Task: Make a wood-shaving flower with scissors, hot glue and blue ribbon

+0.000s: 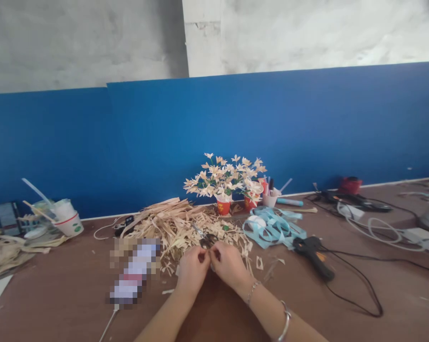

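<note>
My left hand (194,269) and my right hand (229,266) meet low over the table, fingertips pinched together. Whatever sits between the fingers is too small and blurred to make out. Just beyond them, dark-handled scissors (207,239) lie on a heap of pale dried husk strips (171,225). Behind the heap stand pale flowers (225,178) with green stems, set in red paper cups (223,207). To the right of my hands is a tangle of light blue ribbon (273,225).
A phone (136,273) with a cable lies left of my hands. A black glue gun (314,256) and its cord are at right. White cups (69,223) with sticks stand far left. A pen cup (270,197) is near the blue partition (146,142).
</note>
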Action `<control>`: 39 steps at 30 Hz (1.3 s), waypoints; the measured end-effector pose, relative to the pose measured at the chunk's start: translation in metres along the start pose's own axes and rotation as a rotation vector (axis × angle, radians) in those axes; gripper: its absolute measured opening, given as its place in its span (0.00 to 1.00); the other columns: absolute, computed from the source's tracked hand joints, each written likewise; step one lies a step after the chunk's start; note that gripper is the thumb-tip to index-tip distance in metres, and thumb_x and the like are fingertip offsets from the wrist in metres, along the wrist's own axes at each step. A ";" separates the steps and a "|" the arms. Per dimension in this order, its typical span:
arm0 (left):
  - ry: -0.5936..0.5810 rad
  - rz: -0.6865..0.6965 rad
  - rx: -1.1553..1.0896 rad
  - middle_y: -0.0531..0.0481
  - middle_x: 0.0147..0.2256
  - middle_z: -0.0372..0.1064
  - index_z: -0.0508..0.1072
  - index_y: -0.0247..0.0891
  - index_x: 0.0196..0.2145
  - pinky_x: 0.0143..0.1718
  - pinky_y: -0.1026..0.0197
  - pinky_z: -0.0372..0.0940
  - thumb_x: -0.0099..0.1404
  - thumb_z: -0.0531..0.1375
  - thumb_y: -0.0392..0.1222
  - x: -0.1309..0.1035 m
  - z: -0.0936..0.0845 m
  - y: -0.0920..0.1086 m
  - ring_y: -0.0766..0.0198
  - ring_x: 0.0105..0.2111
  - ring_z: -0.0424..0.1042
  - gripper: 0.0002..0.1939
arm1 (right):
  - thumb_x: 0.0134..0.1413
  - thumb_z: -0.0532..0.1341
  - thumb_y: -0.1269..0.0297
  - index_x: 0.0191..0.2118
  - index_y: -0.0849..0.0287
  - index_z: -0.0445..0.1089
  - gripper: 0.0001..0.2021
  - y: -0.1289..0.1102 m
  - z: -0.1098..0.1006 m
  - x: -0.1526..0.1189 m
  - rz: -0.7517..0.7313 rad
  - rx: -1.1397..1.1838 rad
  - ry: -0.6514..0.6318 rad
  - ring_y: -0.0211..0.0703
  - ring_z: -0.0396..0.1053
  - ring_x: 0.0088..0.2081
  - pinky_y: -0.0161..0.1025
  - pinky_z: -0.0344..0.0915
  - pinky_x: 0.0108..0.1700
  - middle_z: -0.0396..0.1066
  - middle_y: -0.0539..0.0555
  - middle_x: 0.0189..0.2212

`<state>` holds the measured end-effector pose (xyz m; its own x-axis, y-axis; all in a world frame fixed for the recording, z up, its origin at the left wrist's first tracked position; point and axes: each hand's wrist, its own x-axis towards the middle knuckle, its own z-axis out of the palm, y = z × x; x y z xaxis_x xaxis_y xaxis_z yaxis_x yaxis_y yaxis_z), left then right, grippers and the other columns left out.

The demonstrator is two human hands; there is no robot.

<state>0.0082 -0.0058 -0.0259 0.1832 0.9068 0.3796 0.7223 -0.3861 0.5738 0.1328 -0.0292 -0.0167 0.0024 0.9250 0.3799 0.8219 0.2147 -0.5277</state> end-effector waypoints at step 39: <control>-0.036 0.182 -0.010 0.48 0.31 0.72 0.74 0.39 0.26 0.39 0.56 0.60 0.59 0.52 0.37 0.019 -0.024 -0.026 0.59 0.34 0.67 0.10 | 0.49 0.58 0.63 0.29 0.58 0.73 0.08 -0.015 -0.002 -0.013 -0.487 -0.156 -0.365 0.44 0.64 0.38 0.37 0.58 0.41 0.69 0.54 0.31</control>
<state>-0.0225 0.0170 -0.0164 0.3338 0.8275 0.4515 0.6683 -0.5455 0.5057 0.1213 -0.0448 -0.0116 -0.5654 0.7860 0.2500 0.7533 0.6155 -0.2317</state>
